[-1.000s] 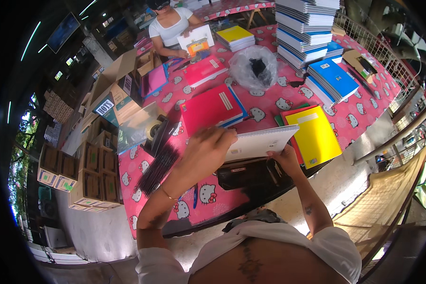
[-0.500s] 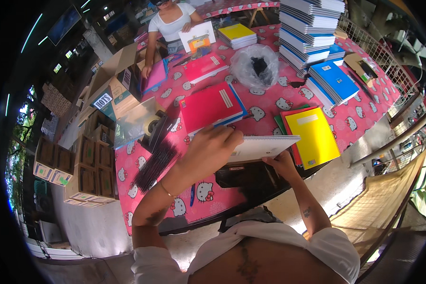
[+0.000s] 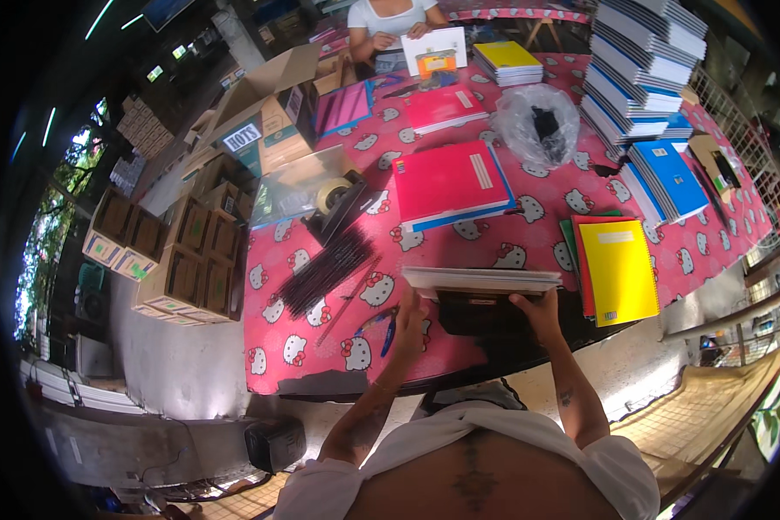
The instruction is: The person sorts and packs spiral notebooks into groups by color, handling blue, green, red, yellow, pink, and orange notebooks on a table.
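Observation:
Both my hands hold a flat stack of white-edged notebooks [image 3: 481,279] level above the near edge of the pink patterned table [image 3: 277,260]. My left hand [image 3: 410,319] grips the stack's left end from below. At the right end is my right hand [image 3: 537,310]. A dark bag [image 3: 481,316] sits just under the stack. Left of my left hand lie a bundle of dark pencils [image 3: 328,270] and a blue pen [image 3: 388,334].
A red notebook pile [image 3: 449,182], a yellow notebook pile [image 3: 617,270], blue notebooks [image 3: 665,178], tall notebook stacks [image 3: 640,74] and a plastic bag [image 3: 539,121] cover the table. A tape roll [image 3: 334,193] and cardboard boxes [image 3: 260,121] stand at left. Another person [image 3: 390,22] sits at the far end.
My left hand has come off the top of the stack and now grips its left end. The stack has levelled out from a tilt.

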Motion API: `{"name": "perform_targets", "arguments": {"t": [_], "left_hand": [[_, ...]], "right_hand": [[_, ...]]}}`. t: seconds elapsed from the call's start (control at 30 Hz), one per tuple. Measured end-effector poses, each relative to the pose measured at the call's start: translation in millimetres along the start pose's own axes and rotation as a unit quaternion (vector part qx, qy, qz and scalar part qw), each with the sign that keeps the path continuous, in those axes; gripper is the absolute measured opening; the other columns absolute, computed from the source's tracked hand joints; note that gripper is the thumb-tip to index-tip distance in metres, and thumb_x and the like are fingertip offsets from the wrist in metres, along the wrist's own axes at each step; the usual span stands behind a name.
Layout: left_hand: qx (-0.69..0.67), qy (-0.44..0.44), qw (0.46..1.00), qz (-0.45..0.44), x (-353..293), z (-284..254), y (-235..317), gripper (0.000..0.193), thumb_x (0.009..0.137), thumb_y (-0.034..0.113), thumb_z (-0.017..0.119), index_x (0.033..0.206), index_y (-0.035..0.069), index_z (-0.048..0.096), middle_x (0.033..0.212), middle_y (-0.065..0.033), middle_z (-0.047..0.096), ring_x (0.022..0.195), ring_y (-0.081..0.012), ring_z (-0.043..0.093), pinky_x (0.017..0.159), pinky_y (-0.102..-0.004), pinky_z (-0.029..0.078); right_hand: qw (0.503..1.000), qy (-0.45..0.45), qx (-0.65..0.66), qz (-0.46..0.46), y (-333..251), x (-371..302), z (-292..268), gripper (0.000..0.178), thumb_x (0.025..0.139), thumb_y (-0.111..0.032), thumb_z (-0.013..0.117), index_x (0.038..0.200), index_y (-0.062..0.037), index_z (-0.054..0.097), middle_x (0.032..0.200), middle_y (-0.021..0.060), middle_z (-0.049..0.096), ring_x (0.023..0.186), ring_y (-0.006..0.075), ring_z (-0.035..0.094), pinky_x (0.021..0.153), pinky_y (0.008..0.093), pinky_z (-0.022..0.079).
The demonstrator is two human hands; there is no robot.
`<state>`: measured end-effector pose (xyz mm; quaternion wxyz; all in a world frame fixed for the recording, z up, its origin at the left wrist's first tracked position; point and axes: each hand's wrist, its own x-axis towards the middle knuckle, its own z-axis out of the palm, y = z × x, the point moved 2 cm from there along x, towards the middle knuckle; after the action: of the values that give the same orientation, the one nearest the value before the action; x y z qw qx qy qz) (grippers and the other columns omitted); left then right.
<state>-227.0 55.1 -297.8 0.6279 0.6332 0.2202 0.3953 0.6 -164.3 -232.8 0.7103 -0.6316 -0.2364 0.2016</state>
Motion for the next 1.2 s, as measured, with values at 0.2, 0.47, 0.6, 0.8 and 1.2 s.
{"name": "perform_targets", "arguments": {"t": [0.2,0.47,0.6,0.8,1.2], "left_hand": [[0.59,-0.018,0.805,0.055,73,-87,2,0.042,0.095,0.016,0.058,0.132,-0.003,0.053,0.119,-0.0192,0.059,0.108,-0.0392,0.06,0.091,-0.0494,0.048],[0.473,-0.039,0.869,0.139,56,-25,110,0.014,0.097,0.011,0.059,0.108,0.005,0.066,0.088,-0.0151,0.059,0.077,-0.0362,0.063,0.06,-0.0464,0.05],[0.29,-0.065,0.95,0.098,32,4,155,0.02,0.098,0.009,0.059,0.115,0.005,0.067,0.091,-0.0157,0.061,0.072,-0.0321,0.062,0.06,-0.0421,0.05],[0.329,-0.029,0.929,0.168,27,14,166,0.021,0.094,0.012,0.065,0.112,0.004,0.071,0.087,-0.0126,0.065,0.063,-0.0229,0.06,0.058,-0.0351,0.049],[0.297,0.016,0.932,0.207,37,10,151,0.019,0.087,0.009,0.07,0.106,0.005,0.073,0.084,-0.0106,0.064,0.064,-0.0217,0.062,0.056,-0.034,0.05]], "right_hand": [[0.998,-0.064,-0.012,-0.017,17,12,-26,0.063,0.077,-0.017,0.086,0.128,0.002,0.055,0.12,0.0122,0.065,0.111,0.0204,0.061,0.098,0.0357,0.047],[0.771,-0.114,-0.468,-0.417,-145,-34,101,0.058,0.086,-0.033,0.072,0.137,-0.0087,0.055,0.141,0.0167,0.049,0.129,0.0346,0.047,0.108,0.0471,0.036],[0.775,-0.098,-0.465,-0.416,-114,-7,143,0.042,0.085,-0.019,0.07,0.126,-0.0109,0.064,0.123,0.013,0.062,0.111,0.0309,0.059,0.095,0.0446,0.045],[0.802,-0.111,-0.417,-0.412,-98,13,148,0.011,0.083,-0.015,0.068,0.093,-0.0103,0.068,0.079,0.0067,0.062,0.079,0.0277,0.066,0.078,0.0412,0.052],[0.835,-0.128,-0.408,-0.347,-99,15,151,0.011,0.091,-0.018,0.066,0.098,-0.0103,0.069,0.087,0.0088,0.066,0.075,0.0346,0.066,0.066,0.0444,0.054]]}}
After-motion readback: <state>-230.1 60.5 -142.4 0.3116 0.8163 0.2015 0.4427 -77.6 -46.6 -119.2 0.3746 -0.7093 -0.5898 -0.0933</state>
